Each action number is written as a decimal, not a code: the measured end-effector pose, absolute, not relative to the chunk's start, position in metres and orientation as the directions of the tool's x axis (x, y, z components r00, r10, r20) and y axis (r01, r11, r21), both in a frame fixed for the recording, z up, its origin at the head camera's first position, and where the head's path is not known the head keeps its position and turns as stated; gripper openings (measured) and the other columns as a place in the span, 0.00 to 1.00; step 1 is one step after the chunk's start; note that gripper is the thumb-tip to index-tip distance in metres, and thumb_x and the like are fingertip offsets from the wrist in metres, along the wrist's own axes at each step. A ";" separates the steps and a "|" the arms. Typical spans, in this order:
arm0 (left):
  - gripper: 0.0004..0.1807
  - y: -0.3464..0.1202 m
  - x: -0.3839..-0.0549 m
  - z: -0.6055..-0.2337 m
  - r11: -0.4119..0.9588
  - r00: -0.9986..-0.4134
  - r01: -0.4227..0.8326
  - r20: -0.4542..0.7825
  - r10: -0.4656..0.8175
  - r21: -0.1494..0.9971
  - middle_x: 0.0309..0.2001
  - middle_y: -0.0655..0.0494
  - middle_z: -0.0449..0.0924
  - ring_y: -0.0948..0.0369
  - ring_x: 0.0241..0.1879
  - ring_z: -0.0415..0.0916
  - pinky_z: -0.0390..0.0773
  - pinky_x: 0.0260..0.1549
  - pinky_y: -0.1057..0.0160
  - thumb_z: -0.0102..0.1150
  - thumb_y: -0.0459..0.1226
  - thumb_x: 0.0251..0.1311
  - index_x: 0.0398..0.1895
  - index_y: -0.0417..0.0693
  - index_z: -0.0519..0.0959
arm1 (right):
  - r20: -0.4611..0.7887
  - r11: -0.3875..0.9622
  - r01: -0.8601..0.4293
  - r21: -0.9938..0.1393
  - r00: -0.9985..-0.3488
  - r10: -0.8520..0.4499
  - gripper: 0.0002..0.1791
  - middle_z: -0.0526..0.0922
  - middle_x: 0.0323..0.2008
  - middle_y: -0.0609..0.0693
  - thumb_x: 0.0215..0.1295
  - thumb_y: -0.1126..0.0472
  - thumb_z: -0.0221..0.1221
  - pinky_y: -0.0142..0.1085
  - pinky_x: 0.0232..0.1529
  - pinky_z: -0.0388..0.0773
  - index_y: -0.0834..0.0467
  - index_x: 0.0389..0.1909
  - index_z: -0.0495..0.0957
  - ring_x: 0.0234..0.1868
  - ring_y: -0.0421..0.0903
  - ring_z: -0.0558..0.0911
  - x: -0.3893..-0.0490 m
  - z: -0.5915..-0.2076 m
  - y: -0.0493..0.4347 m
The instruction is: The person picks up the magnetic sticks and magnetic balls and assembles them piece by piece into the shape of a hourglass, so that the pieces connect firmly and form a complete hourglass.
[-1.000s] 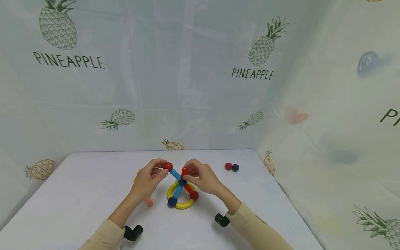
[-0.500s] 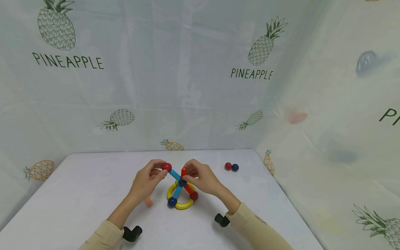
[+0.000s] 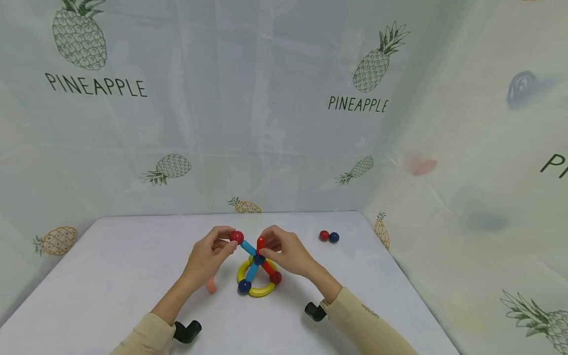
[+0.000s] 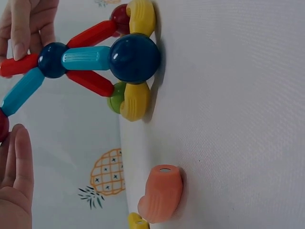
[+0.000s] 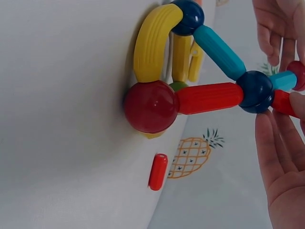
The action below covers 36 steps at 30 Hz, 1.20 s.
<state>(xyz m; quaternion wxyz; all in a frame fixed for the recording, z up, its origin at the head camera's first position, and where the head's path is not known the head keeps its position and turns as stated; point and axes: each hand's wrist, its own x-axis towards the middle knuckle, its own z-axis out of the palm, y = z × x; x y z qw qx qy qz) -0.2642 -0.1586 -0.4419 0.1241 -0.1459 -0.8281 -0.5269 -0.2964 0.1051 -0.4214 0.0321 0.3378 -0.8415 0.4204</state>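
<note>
Head view: frame ctr, part-built ball-and-rod model on the surface (image 3: 133,276). L hand (image 3: 208,256) pinches the top red ball (image 3: 237,237) btwn thumb & fingers; R hand (image 3: 288,251) pinches the upper red rod (image 3: 260,244). Done: yellow ring (image 3: 262,292) w/ legs rising to the blue hub ball (image 3: 259,259); upper blue rod (image 3: 249,247) links hub to top red ball. Est. past halfway. Apparently left: no ball on upper red rod's free end; spare red ball (image 3: 324,235) & spare blue ball (image 3: 334,237) lie unused, right of ctr. Orange piece (image 3: 211,285) partly behind my L wrist.

L wrist view: orange piece loose, bottom ctr, apart from model; a yellow piece (image 4: 138,221) cut off at bottom edge. Green ball (image 4: 116,98) part hidden at ring. Top red ball mostly out of frame, left edge, so grip unclear here.

R wrist view: loose red rod (image 5: 158,171), lower ctr, also unused. My thumb covers much of upper red rod, right edge; can't tell how firmly it seats on hub.
</note>
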 end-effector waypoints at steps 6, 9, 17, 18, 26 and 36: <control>0.22 -0.158 -0.264 -0.443 0.399 -0.924 0.379 0.365 0.114 0.835 0.56 0.52 0.85 0.57 0.46 0.88 0.84 0.46 0.71 0.66 0.46 0.74 0.67 0.56 0.76 | 0.328 0.431 -0.588 -0.684 -0.776 -0.538 0.18 0.88 0.47 0.43 0.72 0.61 0.69 0.29 0.52 0.84 0.51 0.58 0.76 0.48 0.36 0.86 -0.296 -0.420 0.106; 0.22 -0.159 -0.264 -0.443 0.401 -0.923 0.381 0.368 0.113 0.833 0.56 0.52 0.85 0.57 0.47 0.88 0.84 0.46 0.71 0.66 0.46 0.74 0.67 0.56 0.76 | 0.315 0.444 -0.580 -0.683 -0.782 -0.538 0.20 0.88 0.49 0.44 0.72 0.60 0.69 0.30 0.52 0.84 0.51 0.61 0.76 0.49 0.37 0.86 -0.295 -0.419 0.108; 0.21 -0.159 -0.264 -0.443 0.405 -0.916 0.395 0.385 0.111 0.825 0.54 0.54 0.85 0.59 0.46 0.87 0.84 0.46 0.72 0.66 0.46 0.74 0.66 0.57 0.76 | 0.347 0.483 -0.617 -0.621 -0.769 -0.537 0.21 0.88 0.50 0.47 0.71 0.63 0.69 0.39 0.53 0.87 0.53 0.63 0.78 0.49 0.43 0.88 -0.306 -0.417 0.147; 0.21 -0.160 -0.263 -0.443 0.409 -0.915 0.399 0.388 0.113 0.821 0.54 0.53 0.85 0.59 0.47 0.87 0.84 0.46 0.72 0.66 0.46 0.74 0.66 0.56 0.76 | 0.356 0.496 -0.624 -0.604 -0.768 -0.533 0.21 0.88 0.50 0.47 0.71 0.63 0.69 0.40 0.52 0.87 0.53 0.62 0.78 0.49 0.43 0.88 -0.309 -0.417 0.155; 0.21 -0.161 -0.264 -0.442 0.418 -0.913 0.401 0.394 0.106 0.815 0.54 0.54 0.85 0.59 0.46 0.87 0.84 0.46 0.72 0.66 0.45 0.74 0.66 0.56 0.76 | 0.394 0.623 -0.583 -0.521 -0.812 -0.430 0.20 0.87 0.51 0.56 0.66 0.69 0.71 0.46 0.50 0.88 0.61 0.58 0.81 0.50 0.58 0.87 -0.345 -0.428 0.232; 0.21 -0.159 -0.263 -0.442 0.414 -0.920 0.387 0.377 0.110 0.824 0.53 0.54 0.85 0.59 0.46 0.86 0.84 0.46 0.72 0.66 0.46 0.73 0.66 0.56 0.77 | 0.267 0.794 -0.386 -0.469 -0.919 -0.289 0.21 0.84 0.56 0.63 0.64 0.72 0.70 0.56 0.57 0.83 0.64 0.58 0.81 0.56 0.63 0.83 -0.373 -0.463 0.296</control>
